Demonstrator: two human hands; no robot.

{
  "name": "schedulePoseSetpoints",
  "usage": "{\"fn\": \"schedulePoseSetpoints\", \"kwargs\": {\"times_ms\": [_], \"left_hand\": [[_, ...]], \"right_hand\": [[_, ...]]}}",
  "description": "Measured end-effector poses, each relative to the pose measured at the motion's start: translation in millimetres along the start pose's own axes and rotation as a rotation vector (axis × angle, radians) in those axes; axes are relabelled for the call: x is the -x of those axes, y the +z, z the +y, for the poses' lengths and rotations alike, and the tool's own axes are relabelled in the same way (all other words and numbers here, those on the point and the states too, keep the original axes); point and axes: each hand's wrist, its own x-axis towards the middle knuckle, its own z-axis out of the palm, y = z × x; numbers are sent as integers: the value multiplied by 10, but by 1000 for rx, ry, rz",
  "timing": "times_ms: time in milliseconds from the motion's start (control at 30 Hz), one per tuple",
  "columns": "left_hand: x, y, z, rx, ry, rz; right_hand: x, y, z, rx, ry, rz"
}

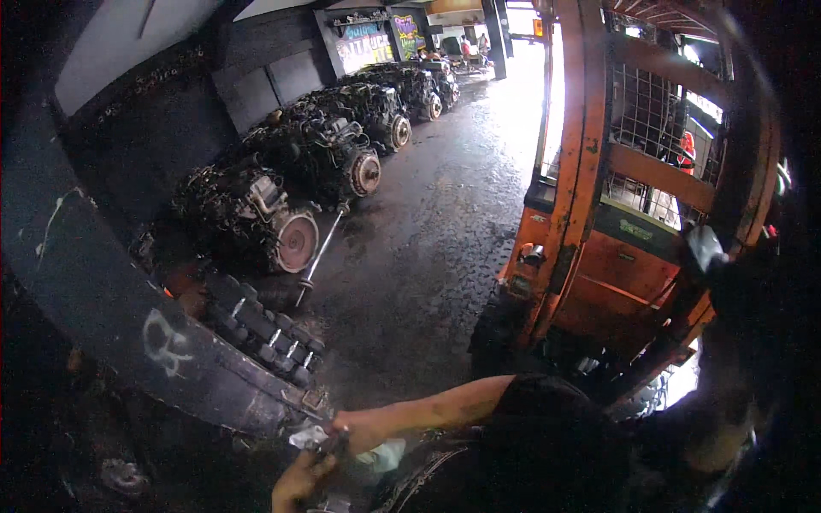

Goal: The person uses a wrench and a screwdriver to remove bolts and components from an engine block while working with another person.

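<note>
My right arm reaches across from the right in a short dark sleeve. My right hand is closed around a small dark part, too dim to name, by the end of the dark painted beam. Just below, my left hand comes up from the lower edge, its fingers curled against the same dark part. A crumpled pale cloth or sheet lies under my right wrist. Another whitish scrap shows beside my right fingers. Shadow hides most of what lies beneath both hands.
Several greasy engines stand in a row along the left wall. A metal bar leans by the nearest one. Dark metal parts sit behind the beam. On the right rises an orange forklift. The floor looks wet.
</note>
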Motion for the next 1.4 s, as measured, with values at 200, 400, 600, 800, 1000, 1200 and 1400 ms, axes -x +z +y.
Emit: {"fn": "schedulePoseSetpoints", "kwargs": {"times_ms": [200, 400, 600, 800, 1000, 1200, 1400], "left_hand": [[643, -836, -399, -101, 90, -8], [1086, -1027, -111, 198, 402, 422], [1192, -1396, -649, 163, 327, 517], [1538, -1654, -1016, 110, 126, 291], [2124, -1752, -1003, 357, -101, 222], [2289, -1691, -1372, 360, -83, 327], [2350, -1261, -866, 228, 108, 559]], "right_hand": [[-590, 55, -185, -454, 186, -185], [-1215, 544, 42, -487, 503, 232], [-1877, 1577, -325, -626, 324, -126], [-2014, 1926, -666, -555, 305, -254], [-2232, 2133, -867, -329, 454, -562], [-1825, 2234, -1123, -837, 265, -271], [-1367, 1643, -1122, -462, 379, -878]]}}
